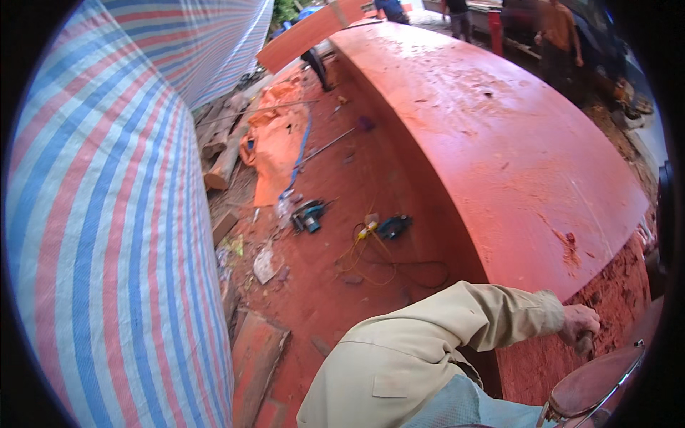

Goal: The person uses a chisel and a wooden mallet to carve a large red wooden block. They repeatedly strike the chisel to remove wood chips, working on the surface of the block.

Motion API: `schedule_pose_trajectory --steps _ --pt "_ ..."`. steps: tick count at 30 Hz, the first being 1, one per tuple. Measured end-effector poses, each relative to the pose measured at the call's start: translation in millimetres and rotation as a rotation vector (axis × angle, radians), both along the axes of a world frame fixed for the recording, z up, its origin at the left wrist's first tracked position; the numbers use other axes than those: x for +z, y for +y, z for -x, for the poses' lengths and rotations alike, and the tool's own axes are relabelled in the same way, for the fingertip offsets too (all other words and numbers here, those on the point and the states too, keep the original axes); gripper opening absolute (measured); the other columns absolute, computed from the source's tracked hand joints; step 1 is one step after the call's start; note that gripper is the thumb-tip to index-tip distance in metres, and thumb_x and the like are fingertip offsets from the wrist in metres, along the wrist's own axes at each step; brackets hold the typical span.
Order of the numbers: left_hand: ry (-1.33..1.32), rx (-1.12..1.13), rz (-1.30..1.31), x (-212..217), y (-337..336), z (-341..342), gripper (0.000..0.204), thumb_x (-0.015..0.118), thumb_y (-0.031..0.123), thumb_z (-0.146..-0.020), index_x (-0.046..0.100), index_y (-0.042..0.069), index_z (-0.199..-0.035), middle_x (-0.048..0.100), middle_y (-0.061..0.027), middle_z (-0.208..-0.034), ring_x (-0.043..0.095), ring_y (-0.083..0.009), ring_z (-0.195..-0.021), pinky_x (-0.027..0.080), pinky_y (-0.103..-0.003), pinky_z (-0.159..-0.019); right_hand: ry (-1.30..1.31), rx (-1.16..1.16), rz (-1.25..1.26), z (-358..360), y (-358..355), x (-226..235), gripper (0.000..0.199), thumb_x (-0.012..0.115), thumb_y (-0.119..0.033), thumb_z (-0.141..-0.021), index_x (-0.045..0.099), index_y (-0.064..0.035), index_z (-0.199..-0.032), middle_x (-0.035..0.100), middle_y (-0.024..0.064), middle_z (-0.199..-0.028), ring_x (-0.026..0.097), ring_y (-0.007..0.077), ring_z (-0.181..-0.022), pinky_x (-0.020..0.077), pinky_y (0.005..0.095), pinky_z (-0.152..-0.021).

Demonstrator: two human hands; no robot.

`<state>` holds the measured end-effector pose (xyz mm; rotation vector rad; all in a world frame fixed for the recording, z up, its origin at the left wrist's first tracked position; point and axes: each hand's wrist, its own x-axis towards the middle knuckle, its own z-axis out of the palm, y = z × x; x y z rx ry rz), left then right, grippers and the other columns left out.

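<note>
While its curled fingers (586,341) grip something hidden, one hand (579,324) presses the red slab (499,143).

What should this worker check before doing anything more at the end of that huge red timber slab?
1. Grip: right hand closed on something small at the slab end; what it is, cannot tell.
2. Left hand: out of view, cannot tell.
3. Slab top: chips and dust, not ok.
4. Floor: yellow cable and two power tools loose, not ok.
5. Bystanders at far end, apart: ok.
</note>
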<state>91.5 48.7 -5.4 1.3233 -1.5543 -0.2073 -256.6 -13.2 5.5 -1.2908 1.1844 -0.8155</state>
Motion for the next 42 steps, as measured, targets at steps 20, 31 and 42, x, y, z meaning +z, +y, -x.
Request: schedule_pose_trajectory --steps 20,31,42 --pt "-0.338 0.024 -0.05 16 -1 -2 0.047 0.095 0.041 -0.063 0.074 0.011 -0.092 0.074 -0.0138 -0.096 0.071 -0.0373 -0.096 0.058 -0.051 -0.082 -0.022 -0.02 -0.009 49 -28 -9 0.05 0.063 -0.041 -0.107 0.06 0.0001 -0.134 0.072 0.0174 -0.117 0.073 0.0258 -0.101 0.0589 0.0418 -0.089" --pt "-0.676 -0.253 -0.246 16 42 38 0.027 0.077 0.011 -0.078 0.067 0.013 -0.103 0.063 -0.0097 -0.106 0.06 -0.034 -0.113 0.051 -0.047 -0.094 -0.097 -0.185 0.13 86 68 30 0.044 0.065 -0.037 -0.107 0.062 0.0022 -0.126 0.07 0.0101 -0.101 0.068 0.0148 -0.085 0.0569 0.031 -0.076" --pt "-0.64 -0.096 0.03 43 21 47 0.042 0.084 0.008 -0.072 0.066 0.013 -0.11 0.063 -0.0091 -0.116 0.06 -0.0356 -0.12 0.049 -0.057 -0.105 -0.095 -0.268 0.214 57 78 50 0.045 0.067 -0.038 -0.106 0.064 0.0032 -0.122 0.07 0.0109 -0.103 0.068 0.0164 -0.087 0.0576 0.0317 -0.079"
